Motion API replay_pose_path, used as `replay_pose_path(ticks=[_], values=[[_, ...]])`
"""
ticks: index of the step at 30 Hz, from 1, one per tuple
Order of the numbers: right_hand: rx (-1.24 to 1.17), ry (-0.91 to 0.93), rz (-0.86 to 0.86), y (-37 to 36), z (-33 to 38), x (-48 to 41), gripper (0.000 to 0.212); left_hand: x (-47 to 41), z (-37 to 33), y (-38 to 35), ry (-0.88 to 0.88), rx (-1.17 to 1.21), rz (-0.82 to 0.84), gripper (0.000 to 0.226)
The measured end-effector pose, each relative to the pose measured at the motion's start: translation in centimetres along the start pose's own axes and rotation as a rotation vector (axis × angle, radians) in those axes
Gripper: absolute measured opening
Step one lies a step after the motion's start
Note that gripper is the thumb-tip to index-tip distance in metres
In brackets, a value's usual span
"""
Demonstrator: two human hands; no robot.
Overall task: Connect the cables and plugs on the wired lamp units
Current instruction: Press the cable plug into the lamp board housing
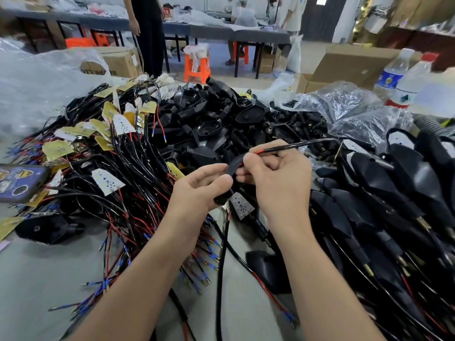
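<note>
The cable [298,144] I'm working on is pinched in the right hand [280,178]. Its long axis runs from the fingertips [252,160] up and away to the right, and its red lead [258,152] pokes out toward the left hand [197,188]. That hand grips a black lamp shell [225,193], thumb curled over it, and the shell's upper end meets the lead just left of the right fingertips. I judge the coming move to be a short feed leftward along the cable's axis into the shell, with the right hand the nearer one for it. Just below the fingers hangs a white LED board [241,205]. Left of them sprawls the pile of wired boards [118,153], beyond them lie loose black shells [216,112], and to their right are assembled units [406,193]. The loose wires under the wrists could snag.
</note>
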State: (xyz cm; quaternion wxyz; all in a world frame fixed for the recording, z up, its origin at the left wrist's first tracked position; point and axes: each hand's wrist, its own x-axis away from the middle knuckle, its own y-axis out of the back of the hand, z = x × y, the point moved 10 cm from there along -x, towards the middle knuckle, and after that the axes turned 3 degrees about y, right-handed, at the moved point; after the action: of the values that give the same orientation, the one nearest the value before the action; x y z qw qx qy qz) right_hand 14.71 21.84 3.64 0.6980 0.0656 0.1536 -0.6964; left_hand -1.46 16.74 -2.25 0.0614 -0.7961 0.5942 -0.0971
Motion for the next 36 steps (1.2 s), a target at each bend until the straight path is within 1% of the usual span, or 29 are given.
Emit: replay_pose_path(ticks=[2,4,6,8,10,14,16,18,20,22,24,26,28,30,31,34,36], values=[[-0.051,-0.010,-0.030,0.4,0.0,-0.1,0.003,0.1,-0.2,-0.2,-0.016,-0.019,0.007,0.023],[-0.120,-0.034,-0.013,0.2,-0.2,0.0,0.003,0.1,-0.4,0.3,-0.039,-0.031,-0.051,0.029],[-0.140,-0.054,0.036,-0.3,-0.5,0.2,0.003,0.1,-0.3,1.3,-0.041,-0.033,-0.144,0.021],[-0.099,-0.056,0.071,-0.5,-0.6,0.2,0.004,0.0,0.1,1.8,0.000,0.028,-0.181,0.015],[-0.046,-0.040,0.104,-0.5,-0.5,0.2,0.006,-0.1,0.3,1.6,0.038,0.109,-0.148,0.019],[0.012,-0.015,0.162,-0.3,-0.3,0.2,0.015,-0.2,-0.3,1.0,0.004,0.188,-0.075,0.031],[0.070,0.009,0.141,0.0,-0.3,0.2,0.012,-0.1,-0.6,0.5,-0.039,0.150,-0.041,0.033],[0.089,0.004,0.120,0.0,-0.5,0.4,0.007,0.0,-0.9,0.1,-0.091,0.060,-0.019,0.030],[0.127,0.005,0.128,-0.2,-0.6,0.6,0.008,0.2,-1.0,-0.2,-0.118,0.005,-0.002,0.024],[0.188,0.013,0.165,-0.3,-0.6,0.6,0.012,0.3,-1.0,-0.3,-0.104,-0.021,0.002,0.017],[0.253,0.018,0.189,-0.2,-0.8,0.6,0.009,0.3,-0.7,-0.4,-0.067,-0.058,0.006,0.026],[0.321,0.052,0.160,-0.1,-0.8,0.8,0.009,0.3,-0.3,-0.7,-0.016,-0.085,0.021,0.033],[0.391,0.118,0.081,0.1,-0.1,0.9,0.012,0.3,0.1,-1.3,0.024,-0.085,0.086,0.036],[0.409,0.129,0.052,-0.2,0.0,0.4,0.015,0.4,0.6,-2.0,0.069,-0.078,0.174,0.028],[0.400,0.102,0.070,-0.5,-0.4,0.1,0.017,0.5,0.6,-2.2,0.081,-0.073,0.215,0.026],[0.474,0.078,0.121,-1.5,-1.0,-1.3,0.020,0.5,0.2,-2.3,0.077,-0.072,0.276,0.034],[0.530,0.067,0.143,-2.1,-1.0,-2.3,0.021,0.5,0.0,-2.3,0.071,-0.079,0.308,0.029]])
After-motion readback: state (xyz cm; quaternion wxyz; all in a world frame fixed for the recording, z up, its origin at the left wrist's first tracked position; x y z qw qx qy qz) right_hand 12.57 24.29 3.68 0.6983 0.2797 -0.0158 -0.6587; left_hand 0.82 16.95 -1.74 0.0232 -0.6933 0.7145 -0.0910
